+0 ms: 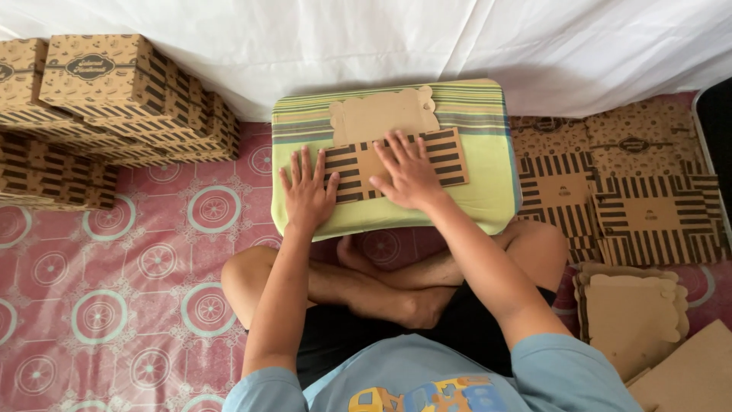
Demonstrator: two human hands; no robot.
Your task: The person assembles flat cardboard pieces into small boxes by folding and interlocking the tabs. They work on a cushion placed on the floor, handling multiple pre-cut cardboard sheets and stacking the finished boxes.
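Flat carton blank (396,145) on cushion (488,202); folded boxes (114,99) stacked left, flat blanks (618,198) right, both on mat (152,252).

Your flat cardboard blank (393,141) lies unfolded on the green striped cushion (488,191), approx. centred: plain brown scalloped flap at the far end, black-striped panel w/ plain middle nearer you, pressed flat under both palms.

A flat, unfolded brown carton blank (393,149) with black stripes and a scalloped flap lay on the green cushion. Folded striped boxes (114,99), each with a dark oval label, were stacked at far left. More flat blanks (618,191) lay right, perhaps plain ones (633,313) below them.
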